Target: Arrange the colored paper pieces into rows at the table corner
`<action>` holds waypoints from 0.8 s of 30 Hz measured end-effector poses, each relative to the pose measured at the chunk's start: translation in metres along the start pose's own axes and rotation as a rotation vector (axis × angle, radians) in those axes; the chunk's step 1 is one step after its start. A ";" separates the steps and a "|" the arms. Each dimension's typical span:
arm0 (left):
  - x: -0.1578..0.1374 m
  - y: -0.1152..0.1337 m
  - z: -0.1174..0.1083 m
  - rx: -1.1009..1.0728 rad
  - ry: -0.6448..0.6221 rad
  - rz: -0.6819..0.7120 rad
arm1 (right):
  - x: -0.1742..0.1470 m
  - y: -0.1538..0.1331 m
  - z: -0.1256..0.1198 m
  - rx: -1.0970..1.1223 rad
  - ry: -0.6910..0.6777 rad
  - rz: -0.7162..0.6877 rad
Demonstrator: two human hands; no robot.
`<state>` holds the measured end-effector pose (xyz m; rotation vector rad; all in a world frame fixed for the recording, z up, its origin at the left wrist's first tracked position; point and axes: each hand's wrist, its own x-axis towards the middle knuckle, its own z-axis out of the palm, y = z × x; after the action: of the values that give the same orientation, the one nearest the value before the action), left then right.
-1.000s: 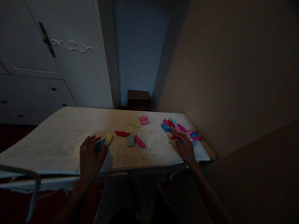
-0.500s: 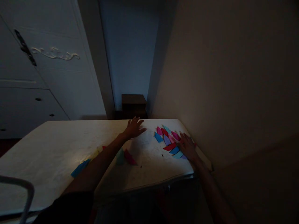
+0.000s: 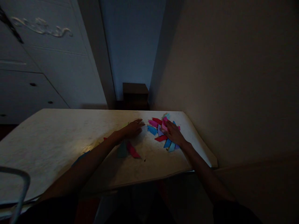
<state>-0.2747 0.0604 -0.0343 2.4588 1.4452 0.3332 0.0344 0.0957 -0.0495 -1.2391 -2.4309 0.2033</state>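
Note:
At the right end of the table lies a cluster of flat, slanted pieces that look like folded coloured paper. Among them are a blue piece (image 3: 152,129), a red piece (image 3: 161,138) and a light blue piece (image 3: 172,147). My right hand (image 3: 174,132) rests on this cluster, fingers apart, touching the pink piece (image 3: 164,125). My left hand (image 3: 134,128) is left of the cluster, low over the tabletop, fingers stretched out and nothing in them. Below it lie a green piece (image 3: 122,150) and a crimson piece (image 3: 133,150). My left forearm partly hides a blue piece (image 3: 80,157) and a yellowish one.
The pale table (image 3: 58,133) has its right edge near a brown wall (image 3: 233,77). A white cabinet (image 3: 58,71) stands behind at left. A small brown box-like piece of furniture (image 3: 135,88) is beyond the table. A curved grey bar (image 3: 23,183) shows at lower left.
My right hand has moved left over the cluster, and the pieces under it are bunched closer together and turned. My left hand has lowered a little. The camera view has tilted slightly.

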 end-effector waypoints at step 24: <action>-0.141 0.029 -0.048 -1.235 0.613 -0.298 | 0.005 -0.021 0.015 0.103 0.041 -0.084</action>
<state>-0.3341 -0.0712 0.0120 1.1548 1.1539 1.4561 0.0102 0.0885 -0.0550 -1.0844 -2.3995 0.2728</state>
